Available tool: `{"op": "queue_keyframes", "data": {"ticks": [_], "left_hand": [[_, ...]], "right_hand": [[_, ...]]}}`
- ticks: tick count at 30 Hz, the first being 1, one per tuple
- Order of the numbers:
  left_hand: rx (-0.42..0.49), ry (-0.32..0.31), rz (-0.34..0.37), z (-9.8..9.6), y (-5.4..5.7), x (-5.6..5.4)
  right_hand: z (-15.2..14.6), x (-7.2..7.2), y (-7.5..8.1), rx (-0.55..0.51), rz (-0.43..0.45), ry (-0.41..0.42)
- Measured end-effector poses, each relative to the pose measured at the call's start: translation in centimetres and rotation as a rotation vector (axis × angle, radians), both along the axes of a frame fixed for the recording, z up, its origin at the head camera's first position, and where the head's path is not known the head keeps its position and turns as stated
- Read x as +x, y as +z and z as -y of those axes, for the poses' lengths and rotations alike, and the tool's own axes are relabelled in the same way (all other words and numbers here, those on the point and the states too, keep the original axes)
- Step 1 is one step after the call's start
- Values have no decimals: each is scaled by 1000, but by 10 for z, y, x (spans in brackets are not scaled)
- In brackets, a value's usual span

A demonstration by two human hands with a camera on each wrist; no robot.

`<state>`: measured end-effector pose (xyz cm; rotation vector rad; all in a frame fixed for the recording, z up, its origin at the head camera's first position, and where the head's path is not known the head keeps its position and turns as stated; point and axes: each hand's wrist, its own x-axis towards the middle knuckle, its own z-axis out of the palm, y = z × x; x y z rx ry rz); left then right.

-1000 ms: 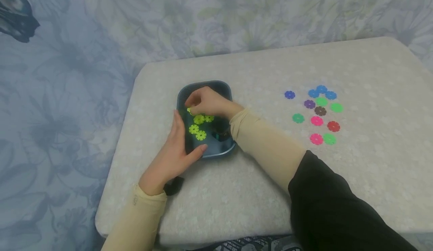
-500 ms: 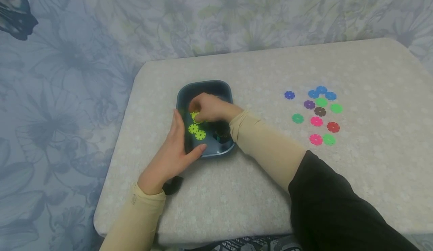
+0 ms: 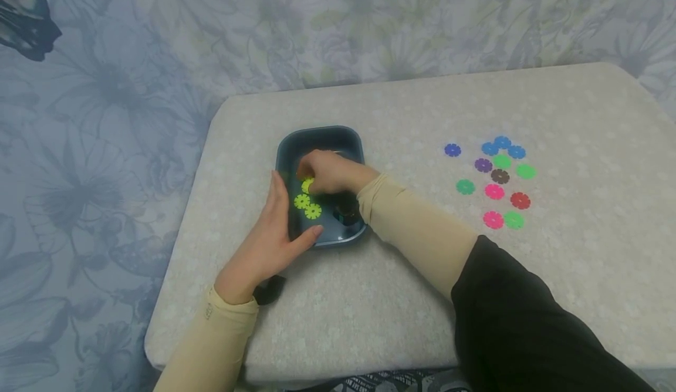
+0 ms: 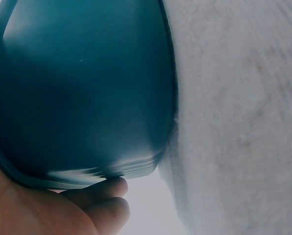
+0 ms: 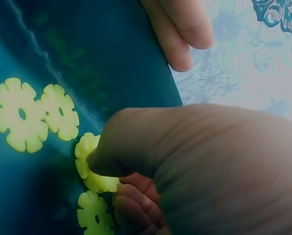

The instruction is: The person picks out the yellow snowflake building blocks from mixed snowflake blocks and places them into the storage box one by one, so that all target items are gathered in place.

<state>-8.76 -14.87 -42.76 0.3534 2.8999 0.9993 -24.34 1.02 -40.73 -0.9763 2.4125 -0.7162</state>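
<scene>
My left hand [image 3: 259, 245] holds the near left corner of a dark teal plastic box [image 3: 330, 232], its thumb over the near rim. In the left wrist view its fingers [image 4: 107, 210] bend against the box's outer wall. Inside the box, my right hand [image 3: 330, 172] pinches yellow snowflake discs [image 5: 85, 152], which look stacked under the thumb. Another yellow disc [image 5: 93, 215] shows just below them in the right wrist view. Two loose yellow discs [image 3: 307, 206] lie on the box floor nearer to me. The right fingertips are partly hidden behind the thumb.
On the cloth-covered table [image 3: 396, 321], to the right of the box, several notched discs lie spread out, among them blue [image 3: 502, 142], green [image 3: 526, 171], pink [image 3: 493, 220], red [image 3: 520, 200], purple [image 3: 483, 165] and brown [image 3: 500, 176]. A patterned wall [image 3: 401, 22] stands behind.
My right hand has moved slightly toward me and right inside the box, and fewer yellow discs show around it. The left hand stays on the box, which has not moved.
</scene>
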Motion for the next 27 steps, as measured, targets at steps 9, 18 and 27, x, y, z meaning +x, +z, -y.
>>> {"op": "queue_keyframes", "data": {"ticks": [9,18,27], "left_hand": [[3,-46,15,-3,-3,-7],[32,-85,27,5,-16,-20],[-46,-1,130,40,-33,13]], "right_hand": [[-7,-1,-5,2,-22,-27],[-27,4,8,-269,-225,-191],[-86,53,12,-334,-401,-137]]}}
